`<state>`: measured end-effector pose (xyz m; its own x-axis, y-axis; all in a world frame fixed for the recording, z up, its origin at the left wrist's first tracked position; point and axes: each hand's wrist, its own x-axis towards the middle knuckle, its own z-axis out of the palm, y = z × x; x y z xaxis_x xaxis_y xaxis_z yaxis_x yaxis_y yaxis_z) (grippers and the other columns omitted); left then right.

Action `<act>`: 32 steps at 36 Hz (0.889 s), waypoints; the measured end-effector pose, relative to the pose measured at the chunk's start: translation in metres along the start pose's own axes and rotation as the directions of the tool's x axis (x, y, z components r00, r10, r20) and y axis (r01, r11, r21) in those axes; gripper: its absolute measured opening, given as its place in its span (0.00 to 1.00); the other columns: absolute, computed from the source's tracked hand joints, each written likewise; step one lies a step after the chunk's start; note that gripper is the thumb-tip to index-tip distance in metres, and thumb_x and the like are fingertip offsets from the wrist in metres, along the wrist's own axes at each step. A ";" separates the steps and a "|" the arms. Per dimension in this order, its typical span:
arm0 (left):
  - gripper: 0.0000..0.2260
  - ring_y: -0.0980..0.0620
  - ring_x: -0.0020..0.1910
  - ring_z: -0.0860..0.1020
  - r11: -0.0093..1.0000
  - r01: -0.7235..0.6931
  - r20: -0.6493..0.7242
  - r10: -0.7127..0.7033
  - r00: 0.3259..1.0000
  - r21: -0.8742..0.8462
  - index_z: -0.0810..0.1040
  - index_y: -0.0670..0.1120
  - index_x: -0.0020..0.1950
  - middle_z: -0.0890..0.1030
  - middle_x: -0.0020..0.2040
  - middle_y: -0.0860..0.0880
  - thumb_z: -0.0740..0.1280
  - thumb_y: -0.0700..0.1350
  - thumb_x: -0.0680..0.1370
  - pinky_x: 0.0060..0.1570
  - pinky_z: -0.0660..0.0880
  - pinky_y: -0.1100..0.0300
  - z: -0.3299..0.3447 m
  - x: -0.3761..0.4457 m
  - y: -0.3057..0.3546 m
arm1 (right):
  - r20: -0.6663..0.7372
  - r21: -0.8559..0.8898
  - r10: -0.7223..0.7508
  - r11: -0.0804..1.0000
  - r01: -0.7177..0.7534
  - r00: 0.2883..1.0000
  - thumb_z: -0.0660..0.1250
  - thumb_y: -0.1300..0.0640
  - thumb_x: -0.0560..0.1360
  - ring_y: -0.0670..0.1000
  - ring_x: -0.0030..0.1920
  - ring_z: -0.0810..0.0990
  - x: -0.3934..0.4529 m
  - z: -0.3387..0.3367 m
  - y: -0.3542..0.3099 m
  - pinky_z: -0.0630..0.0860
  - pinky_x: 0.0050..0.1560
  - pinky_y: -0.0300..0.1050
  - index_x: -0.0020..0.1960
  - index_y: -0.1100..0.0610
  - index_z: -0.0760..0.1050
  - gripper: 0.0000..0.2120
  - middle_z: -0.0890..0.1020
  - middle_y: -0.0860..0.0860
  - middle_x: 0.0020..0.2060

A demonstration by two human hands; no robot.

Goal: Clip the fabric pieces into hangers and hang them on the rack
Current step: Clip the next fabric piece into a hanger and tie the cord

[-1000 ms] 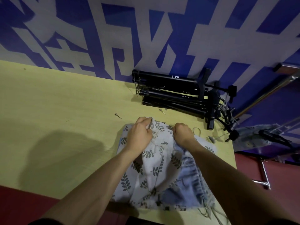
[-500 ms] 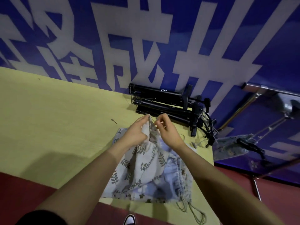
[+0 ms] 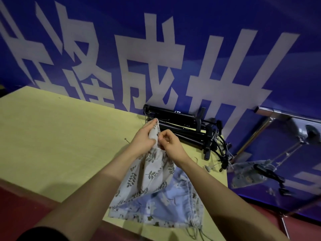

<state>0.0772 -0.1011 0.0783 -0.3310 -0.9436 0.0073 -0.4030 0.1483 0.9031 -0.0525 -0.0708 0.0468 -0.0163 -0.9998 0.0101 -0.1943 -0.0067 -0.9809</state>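
A white fabric piece (image 3: 149, 174) printed with grey leaves hangs lifted off the yellow table (image 3: 60, 136). My left hand (image 3: 145, 141) grips its bunched top edge. My right hand (image 3: 169, 143) pinches the same edge right beside it. A light blue fabric piece (image 3: 165, 204) with frayed threads lies under the lifted cloth at the table's near edge. A pile of black clip hangers (image 3: 187, 126) lies against the wall behind my hands. To the right, a patterned fabric piece (image 3: 246, 173) hangs from a black hanger (image 3: 267, 173) on the metal rack (image 3: 271, 113).
A blue wall banner with large white characters (image 3: 156, 58) rises right behind the table. Small metal bits lie on the table: a pin (image 3: 126, 140) at the left and a clip piece (image 3: 208, 168) at the right. Red floor (image 3: 20, 209) shows below the table edge.
Both hands have raised the leaf-print fabric's top edge off the table and come together at it. The view has tilted up, showing more wall and the rack.
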 end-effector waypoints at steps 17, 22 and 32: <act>0.42 0.56 0.76 0.47 0.968 0.069 0.076 -0.089 0.993 0.241 0.42 0.48 0.77 0.41 0.78 0.54 0.62 0.27 0.72 0.67 0.68 0.58 -0.019 -0.010 -0.024 | 0.129 -0.106 -0.043 0.993 0.057 0.991 0.54 0.56 0.82 0.51 0.37 0.75 -0.004 0.020 0.010 0.72 0.41 0.43 0.49 0.56 0.65 0.05 0.79 0.53 0.35; 0.41 0.56 0.77 0.45 0.968 0.082 0.069 -0.101 0.992 0.237 0.43 0.47 0.77 0.41 0.78 0.54 0.61 0.27 0.72 0.72 0.60 0.61 -0.022 -0.010 -0.030 | 0.127 -0.165 -0.056 0.983 0.077 0.990 0.53 0.54 0.83 0.51 0.34 0.73 -0.009 0.022 0.011 0.70 0.39 0.44 0.51 0.56 0.66 0.07 0.78 0.55 0.36; 0.40 0.55 0.76 0.50 0.974 0.054 0.077 -0.072 0.994 0.218 0.44 0.49 0.78 0.42 0.78 0.55 0.63 0.30 0.73 0.54 0.71 0.64 -0.016 -0.005 -0.017 | -0.164 -0.254 -0.209 0.953 0.163 0.964 0.58 0.57 0.81 0.48 0.29 0.71 -0.009 0.012 0.006 0.67 0.32 0.46 0.49 0.53 0.71 0.05 0.77 0.54 0.32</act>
<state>0.0990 -0.1037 0.0694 -0.3656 -0.9263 -0.0910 -0.5969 0.1583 0.7865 -0.0414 -0.0622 0.0389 -0.1357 -0.9596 0.2463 -0.4372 -0.1651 -0.8841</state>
